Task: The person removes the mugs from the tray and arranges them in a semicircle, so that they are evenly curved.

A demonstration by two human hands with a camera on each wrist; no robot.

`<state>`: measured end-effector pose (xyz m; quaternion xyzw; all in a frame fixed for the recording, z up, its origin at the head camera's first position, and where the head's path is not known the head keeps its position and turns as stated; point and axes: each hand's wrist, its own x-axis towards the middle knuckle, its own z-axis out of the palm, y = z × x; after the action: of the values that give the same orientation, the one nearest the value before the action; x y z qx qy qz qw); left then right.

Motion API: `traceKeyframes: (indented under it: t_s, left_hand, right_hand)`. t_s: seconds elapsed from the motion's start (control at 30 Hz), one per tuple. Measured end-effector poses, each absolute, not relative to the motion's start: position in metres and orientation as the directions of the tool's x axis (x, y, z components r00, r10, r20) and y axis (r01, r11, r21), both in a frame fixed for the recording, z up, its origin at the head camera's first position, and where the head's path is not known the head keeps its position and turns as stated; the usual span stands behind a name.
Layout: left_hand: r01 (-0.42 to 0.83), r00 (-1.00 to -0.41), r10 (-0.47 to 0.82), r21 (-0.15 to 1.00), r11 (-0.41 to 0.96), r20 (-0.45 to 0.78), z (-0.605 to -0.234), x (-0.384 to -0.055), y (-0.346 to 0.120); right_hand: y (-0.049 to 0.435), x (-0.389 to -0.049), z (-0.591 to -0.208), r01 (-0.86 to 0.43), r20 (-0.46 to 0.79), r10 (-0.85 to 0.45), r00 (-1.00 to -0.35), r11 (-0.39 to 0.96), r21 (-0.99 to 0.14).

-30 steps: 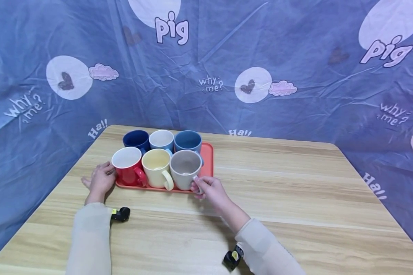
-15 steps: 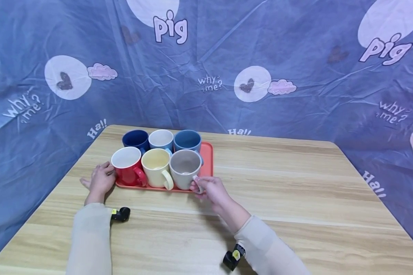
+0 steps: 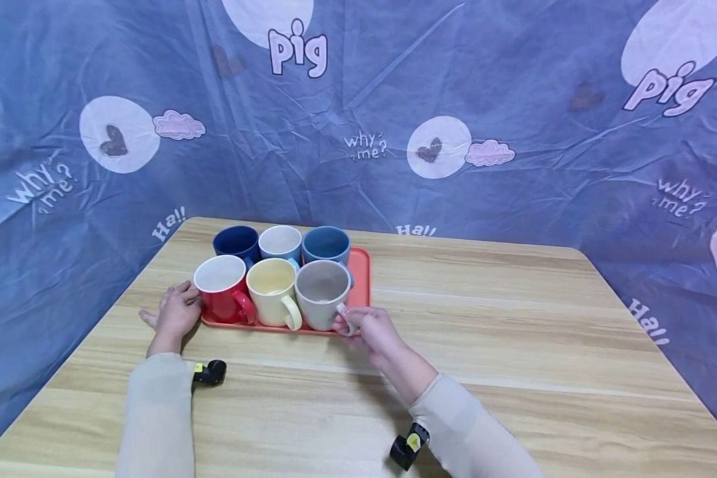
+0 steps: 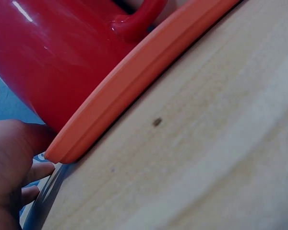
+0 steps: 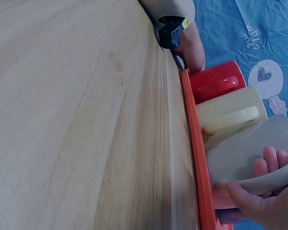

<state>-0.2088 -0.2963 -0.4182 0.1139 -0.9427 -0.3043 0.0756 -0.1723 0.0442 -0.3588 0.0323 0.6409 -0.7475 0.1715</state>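
At the front right of a coral tray [image 3: 363, 269], my right hand [image 3: 370, 330] pinches the handle of a light grey mug [image 3: 321, 305]. In the right wrist view, the thumb lies on this handle and fingers pass behind it. My left hand [image 3: 176, 312] is by the tray's left end, beside a red mug [image 3: 221, 307]. The left wrist view shows one digit reaching the tray corner, its tip hidden behind the rim, with other fingers extended below. Between the red and grey mugs stands a cream mug [image 3: 269, 309]. All three front mugs are upright, handles towards the front right.
Behind them are a dark blue mug [image 3: 236, 240], a light blue mug [image 3: 281, 243] with a white inside, and a teal blue mug [image 3: 326, 243]. Wooden tabletop [image 3: 484, 312] surrounds the tray. A blue printed cloth [image 3: 358, 86] hangs behind and at both sides.
The mugs, tray and left hand stay where they were. My right hand keeps hold of the grey mug's handle while its wrist and forearm shift very slightly to the right.
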Motion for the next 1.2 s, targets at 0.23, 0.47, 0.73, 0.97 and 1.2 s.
traceKeyframes:
  t_s: [0.23, 0.47, 0.73, 0.97, 1.2]
  left_hand:
    - [-0.176, -0.962, -0.264, 0.593, 0.786, 0.064, -0.417, -0.209, -0.296]
    - [-0.177, -0.962, -0.265, 0.595, 0.784, 0.063, -0.416, -0.208, -0.296]
    - [-0.183, -0.963, -0.266, 0.594, 0.783, 0.054, -0.417, -0.209, -0.296]
    - [-0.182, -0.963, -0.264, 0.593, 0.784, 0.054, -0.417, -0.208, -0.297]
    - [-0.179, -0.963, -0.262, 0.596, 0.782, 0.055, -0.416, -0.208, -0.296]
  right_hand:
    - [0.047, -0.174, -0.358, 0.278, -0.248, -0.206, -0.946, -0.134, -0.951]
    - [0.050, -0.173, -0.357, 0.264, -0.223, -0.223, -0.949, -0.175, -0.948]
    - [0.061, -0.172, -0.350, 0.279, -0.226, -0.257, -0.940, -0.194, -0.940]
    - [0.077, -0.170, -0.346, 0.264, -0.200, -0.305, -0.931, -0.185, -0.947]
    - [0.093, -0.168, -0.340, 0.247, -0.150, -0.363, -0.919, -0.236, -0.940]
